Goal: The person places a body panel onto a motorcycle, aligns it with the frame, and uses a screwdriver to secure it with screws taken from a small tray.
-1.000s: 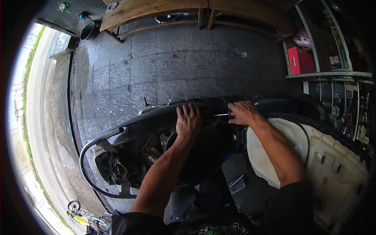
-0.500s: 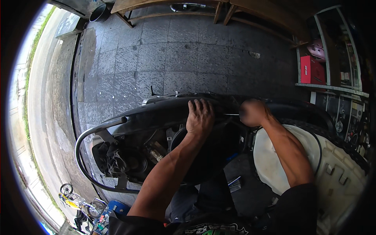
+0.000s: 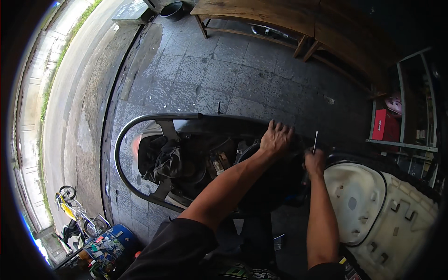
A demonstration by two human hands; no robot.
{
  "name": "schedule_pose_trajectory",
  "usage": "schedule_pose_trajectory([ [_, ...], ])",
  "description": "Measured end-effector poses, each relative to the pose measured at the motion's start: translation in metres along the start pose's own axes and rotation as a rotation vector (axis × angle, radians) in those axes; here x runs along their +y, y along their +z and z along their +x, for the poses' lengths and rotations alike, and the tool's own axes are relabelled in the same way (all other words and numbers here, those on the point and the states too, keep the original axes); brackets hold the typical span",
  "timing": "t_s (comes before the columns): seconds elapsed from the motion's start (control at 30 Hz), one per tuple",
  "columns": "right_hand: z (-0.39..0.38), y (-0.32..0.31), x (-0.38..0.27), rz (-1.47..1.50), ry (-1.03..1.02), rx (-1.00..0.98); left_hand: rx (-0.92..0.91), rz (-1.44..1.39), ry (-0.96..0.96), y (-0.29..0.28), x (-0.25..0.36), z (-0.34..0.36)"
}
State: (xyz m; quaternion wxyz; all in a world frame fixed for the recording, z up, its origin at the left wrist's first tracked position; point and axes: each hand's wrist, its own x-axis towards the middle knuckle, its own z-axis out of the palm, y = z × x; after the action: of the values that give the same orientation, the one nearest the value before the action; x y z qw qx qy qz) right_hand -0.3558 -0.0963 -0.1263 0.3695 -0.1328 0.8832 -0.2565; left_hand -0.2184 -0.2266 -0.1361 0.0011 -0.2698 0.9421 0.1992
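A scooter's black body [image 3: 224,122] lies across the view, its top open. My left hand [image 3: 276,138] is closed over the far edge of its body panel, fingertips hidden on the far side. To the right, my right hand [image 3: 315,162] is closed around a screwdriver [image 3: 316,141]. The handle is inside the fist; the thin metal shaft points away from me and its tip touches nothing that I can see. Just right of that hand sits the raised seat's cream underside [image 3: 354,186]. A tubular grab rail [image 3: 122,163] curves round the body's left end.
Dark cloth [image 3: 168,163] lies over the rear of the scooter. Wooden benches [image 3: 261,18] stand along the far side, with a metal shelf [image 3: 403,145] holding a red box [image 3: 386,125] at right. A blue drum [image 3: 122,237] and a yellow motorcycle [image 3: 70,210] are at lower left.
The view has turned, and the scooter sits further right in it. My right hand has drawn back toward me; the screwdriver, which pointed left along the panel, now points away from me.
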Motion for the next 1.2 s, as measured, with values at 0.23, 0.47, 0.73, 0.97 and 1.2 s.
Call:
schedule_pose_trajectory([
  [0.23,-0.025,0.085,0.096,0.306,-0.170,-0.008,0.461,-0.162,-0.098,-0.108,-0.052,-0.133],
  [0.47,-0.025,0.065,0.100,0.184,-0.218,-0.242,0.312,0.204,-0.544,-0.165,-0.131,-0.264],
  [0.73,-0.150,-0.059,0.037,0.517,-0.200,0.236,0.583,-0.331,-0.568,-0.171,-0.168,-0.304],
  [0.97,-0.216,0.001,-0.022,0.974,0.191,-0.105,0.467,-0.562,-0.643,-0.225,-0.167,-0.335],
  [1.2,-0.211,0.149,-0.085,0.846,0.296,-0.392,-0.068,-0.843,-0.581,-0.204,-0.170,-0.330],
])
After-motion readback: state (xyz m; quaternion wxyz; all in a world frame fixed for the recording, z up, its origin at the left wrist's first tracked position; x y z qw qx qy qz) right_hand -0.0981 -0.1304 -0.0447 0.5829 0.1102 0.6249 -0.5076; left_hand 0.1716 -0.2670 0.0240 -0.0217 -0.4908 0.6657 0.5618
